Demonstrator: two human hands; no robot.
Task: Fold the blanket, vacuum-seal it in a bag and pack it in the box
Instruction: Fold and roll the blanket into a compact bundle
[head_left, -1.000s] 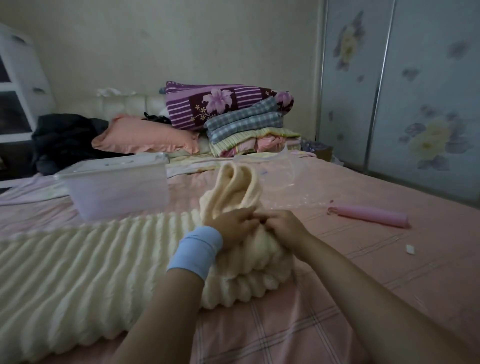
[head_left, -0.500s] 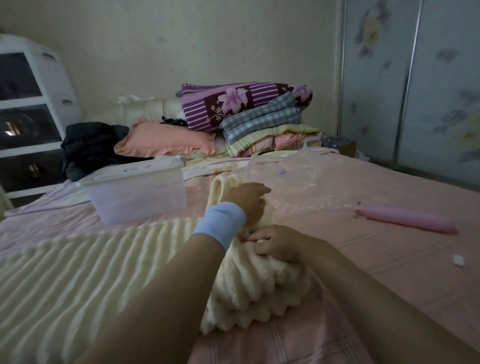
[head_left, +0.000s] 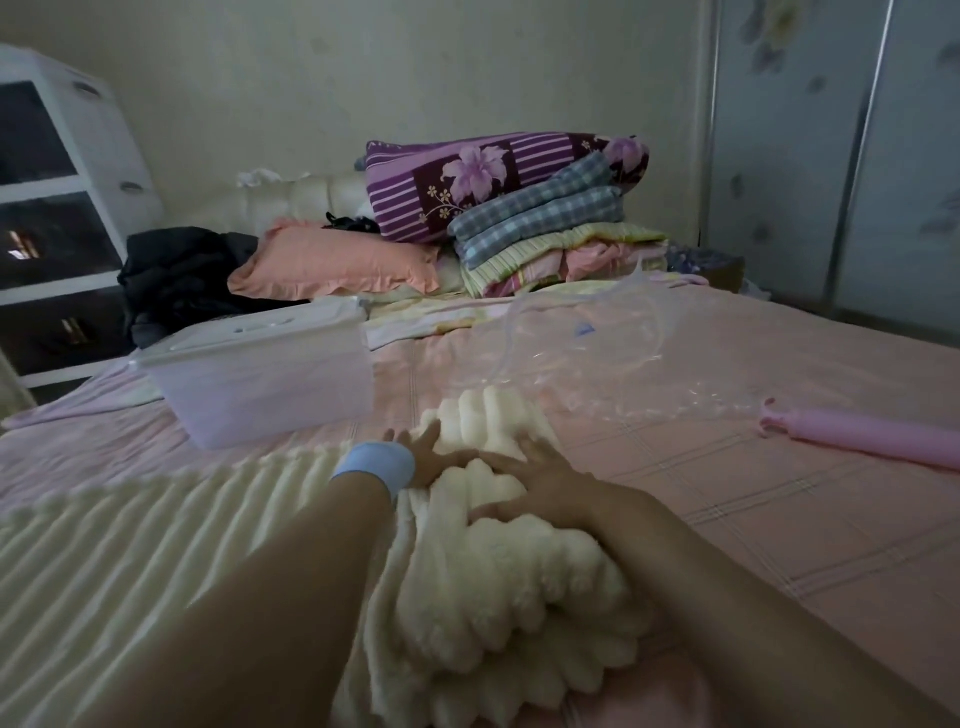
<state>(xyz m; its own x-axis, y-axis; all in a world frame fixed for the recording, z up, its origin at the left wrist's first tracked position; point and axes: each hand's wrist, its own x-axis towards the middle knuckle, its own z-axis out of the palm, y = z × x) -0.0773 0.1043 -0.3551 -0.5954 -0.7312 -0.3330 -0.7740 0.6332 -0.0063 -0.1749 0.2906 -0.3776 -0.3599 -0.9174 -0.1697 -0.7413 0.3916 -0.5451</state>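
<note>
A cream ribbed blanket (head_left: 156, 545) lies across the pink bed, its right end bunched into a thick fold (head_left: 498, 582). My left hand (head_left: 423, 454), with a blue wristband, rests flat on the fold's far part, fingers spread. My right hand (head_left: 545, 480) presses flat on the fold just beside it. A clear plastic vacuum bag (head_left: 587, 343) lies crumpled beyond the fold. A translucent lidded box (head_left: 260, 374) stands to the left behind the blanket. A pink hand pump (head_left: 862, 436) lies at the right.
Stacked folded bedding (head_left: 519, 208) and a pink pillow (head_left: 332, 260) sit at the head of the bed, with dark clothes (head_left: 176, 275) beside them. A white drawer unit (head_left: 57, 208) stands at the left. Sliding wardrobe doors (head_left: 841, 156) line the right wall.
The raised end of the blanket has been laid down onto the fold. Both hands went from gripping the bunched blanket to pressing flat on it. The view has moved closer.
</note>
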